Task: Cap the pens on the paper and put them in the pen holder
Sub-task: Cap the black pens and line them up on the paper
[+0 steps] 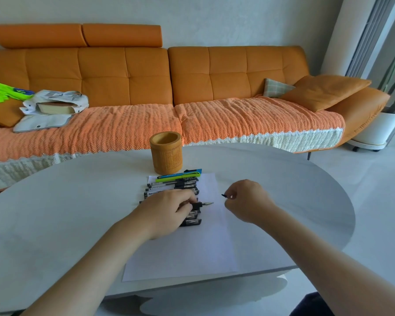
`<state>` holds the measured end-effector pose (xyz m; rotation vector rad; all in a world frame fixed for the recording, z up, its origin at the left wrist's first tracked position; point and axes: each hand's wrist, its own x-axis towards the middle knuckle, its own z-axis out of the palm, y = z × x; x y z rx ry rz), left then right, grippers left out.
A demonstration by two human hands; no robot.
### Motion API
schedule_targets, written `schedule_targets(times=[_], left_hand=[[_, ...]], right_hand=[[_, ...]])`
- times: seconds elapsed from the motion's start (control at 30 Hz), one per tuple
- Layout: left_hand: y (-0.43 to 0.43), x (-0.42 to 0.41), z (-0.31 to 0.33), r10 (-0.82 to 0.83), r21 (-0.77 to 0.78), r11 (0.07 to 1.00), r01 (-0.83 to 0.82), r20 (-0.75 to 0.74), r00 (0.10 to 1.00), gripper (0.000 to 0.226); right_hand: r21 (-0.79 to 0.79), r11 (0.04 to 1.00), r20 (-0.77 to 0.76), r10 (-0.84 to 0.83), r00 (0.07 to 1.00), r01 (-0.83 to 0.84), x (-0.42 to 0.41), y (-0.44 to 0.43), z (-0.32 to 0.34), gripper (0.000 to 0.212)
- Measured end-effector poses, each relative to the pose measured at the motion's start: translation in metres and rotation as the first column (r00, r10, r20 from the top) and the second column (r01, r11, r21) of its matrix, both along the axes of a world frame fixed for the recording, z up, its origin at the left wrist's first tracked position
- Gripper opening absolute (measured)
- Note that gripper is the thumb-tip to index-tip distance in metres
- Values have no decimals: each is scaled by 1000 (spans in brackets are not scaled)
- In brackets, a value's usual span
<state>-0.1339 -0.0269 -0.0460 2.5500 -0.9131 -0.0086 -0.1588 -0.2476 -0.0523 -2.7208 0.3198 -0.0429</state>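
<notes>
Two bare hands work over a white sheet of paper [192,247] that lies in the middle of the pale oval surface [55,213] and reaches its near edge. The left hand [167,209] rests on a row of pens [172,186] laid side by side on the paper's far left part. Its fingers [187,200] are curled round one uncapped black pen [200,204], whose metal tip points right. The right hand [246,200] hovers near that tip without touching it, its fingers [233,192] pinching a small black cap [224,195]. At the far end of the row lie a green pen [176,178] and a blue highlighter [187,172]. Just beyond them a bamboo pen holder [166,153] stands upright off the paper, toward the far edge of the surface. Behind the surface runs an orange sofa [214,74] with a folded white bag [55,103] on its left seat.
</notes>
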Motion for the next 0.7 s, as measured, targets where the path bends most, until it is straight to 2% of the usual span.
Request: schedule_targets(times=[0.1,0.27,0.37,0.5,0.7], left_hand=[[8,5,-6,22,-51,998,-20,22,1000,15],[19,13,-4,-11,-129,991,17,47,999,17],[27,17,-4,17,-119,993,-10,58,998,16],[38,22,-3,71,-117,991,-63,65,995,16],[45,25,-3,86,-111,991,-77,82,993,15]], right_hand=[[123,983,82,127,988,-137,-4,10,9,26],[172,950,118,242,963,-260,-2,25,12,23],[186,940,185,254,949,-288,5,32,10,24],[303,910,245,214,946,-284,13,32,5,23],[295,889,277,272,922,-351,14,38,3,10]])
